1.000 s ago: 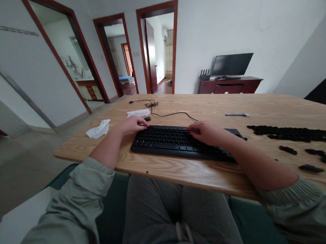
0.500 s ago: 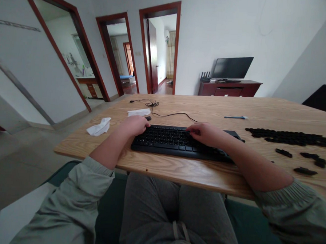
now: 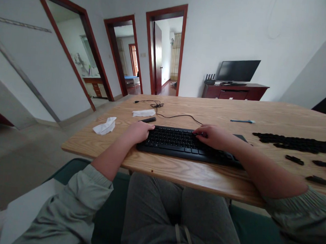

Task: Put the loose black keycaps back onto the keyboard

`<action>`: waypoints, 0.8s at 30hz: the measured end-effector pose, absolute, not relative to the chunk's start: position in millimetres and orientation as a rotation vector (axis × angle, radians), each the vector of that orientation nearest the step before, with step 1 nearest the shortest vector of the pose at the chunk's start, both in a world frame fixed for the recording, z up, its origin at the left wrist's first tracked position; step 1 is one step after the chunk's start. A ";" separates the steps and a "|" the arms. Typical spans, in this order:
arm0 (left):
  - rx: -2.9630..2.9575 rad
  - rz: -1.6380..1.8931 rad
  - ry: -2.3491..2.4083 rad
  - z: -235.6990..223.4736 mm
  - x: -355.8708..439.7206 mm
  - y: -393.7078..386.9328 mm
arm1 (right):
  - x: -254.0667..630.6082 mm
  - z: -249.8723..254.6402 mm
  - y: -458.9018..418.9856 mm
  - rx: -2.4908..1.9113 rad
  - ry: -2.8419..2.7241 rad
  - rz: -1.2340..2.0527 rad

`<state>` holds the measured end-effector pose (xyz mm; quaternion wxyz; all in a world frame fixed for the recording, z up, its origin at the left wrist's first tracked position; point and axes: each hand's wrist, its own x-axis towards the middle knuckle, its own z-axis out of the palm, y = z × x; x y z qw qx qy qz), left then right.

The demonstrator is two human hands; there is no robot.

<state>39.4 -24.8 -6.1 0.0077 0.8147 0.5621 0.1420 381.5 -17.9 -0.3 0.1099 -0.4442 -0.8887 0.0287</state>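
The long, black plastic keyboard point(image 3: 175, 141) lies on the light wood-grained table point(image 3: 173, 173), close to the near edge, with its length running across in front of the person. The left hand point(image 3: 141, 131) is at its far left corner, thumb against the top edge; the other fingers are mostly out of sight, so whether they close on the frame cannot be told. The right hand point(image 3: 213, 136) reaches over the right part of the keyboard, its fingers bent and brought near one another at the upper rows of keys (any small piece between them is too hidden to make out), so its grip cannot be told either. The keyboard thus spans the space between the two hands and runs on beneath the right wrist.

A thin black cable point(image 3: 179, 115) comes from behind the keyboard to a loose coil. Just beyond the left hand lies a dark, narrow stick-like object point(image 3: 149, 119), near a flat white tissue point(image 3: 143, 113); a crumpled white tissue point(image 3: 105, 126) is farther left. On the right are a slim blue brush point(image 3: 242, 121), a long cluster of small black pieces point(image 3: 298, 143) and a separate black piece point(image 3: 294, 160) nearer the person.
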 end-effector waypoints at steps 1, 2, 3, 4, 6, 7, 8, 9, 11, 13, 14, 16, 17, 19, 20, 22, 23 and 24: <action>2.546 0.445 1.786 -4.4 38.7 -21.9 | 382.1 -0.9 -17.3 -1.302 -2.612 0.080; 2.541 0.451 1.798 -3.0 37.7 -19.0 | 382.8 -1.6 -16.5 -1.296 -2.615 0.075; 2.530 0.459 1.792 -2.2 36.4 -16.1 | 383.6 -2.4 -15.7 -1.288 -2.618 0.070; 2.519 0.473 1.776 -2.0 34.9 -13.3 | 384.2 -3.3 -15.0 -1.280 -2.621 0.066; 2.493 0.521 1.730 -2.8 32.1 -8.8 | 385.1 -4.8 -13.8 -1.274 -2.621 0.074; 2.480 0.551 1.709 -3.6 31.0 -7.1 | 385.3 -5.3 -13.4 -1.274 -2.617 0.082; 2.469 0.578 1.693 -4.4 30.3 -6.0 | 385.4 -5.6 -13.3 -1.274 -2.611 0.090; 2.461 0.599 1.679 -5.2 29.9 -5.2 | 385.3 -5.8 -13.3 -1.273 -2.608 0.095; 2.450 0.624 1.661 -5.7 30.1 -4.4 | 385.1 -5.7 -13.7 -1.264 -2.610 0.097; 2.436 0.630 1.664 -5.0 31.0 -4.0 | 384.9 -5.4 -14.1 -1.256 -2.614 0.095; 2.432 0.624 1.669 -4.3 31.4 -3.7 | 384.8 -5.4 -14.2 -1.255 -2.613 0.097; 2.445 0.591 1.677 -3.0 31.8 -2.7 | 384.7 -5.6 -14.3 -1.262 -2.606 0.101; 2.462 0.572 1.678 -2.7 31.6 -2.0 | 384.7 -5.7 -14.3 -1.269 -2.603 0.100; 2.497 0.542 1.671 -3.2 30.7 -0.3 | 384.7 -6.0 -14.2 -1.279 -2.604 0.096; 2.515 0.530 1.663 -3.8 30.0 0.5 | 384.6 -6.2 -14.1 -1.282 -2.608 0.096; 2.559 0.511 1.644 -5.4 29.1 1.6 | 384.7 -6.2 -13.9 -1.281 -2.611 0.097; 2.579 0.504 1.633 -6.0 29.0 1.9 | 384.6 -6.2 -13.9 -1.275 -2.613 0.099; 2.588 0.509 1.623 -6.1 29.3 1.9 | 384.6 -6.0 -14.0 -1.270 -2.616 0.101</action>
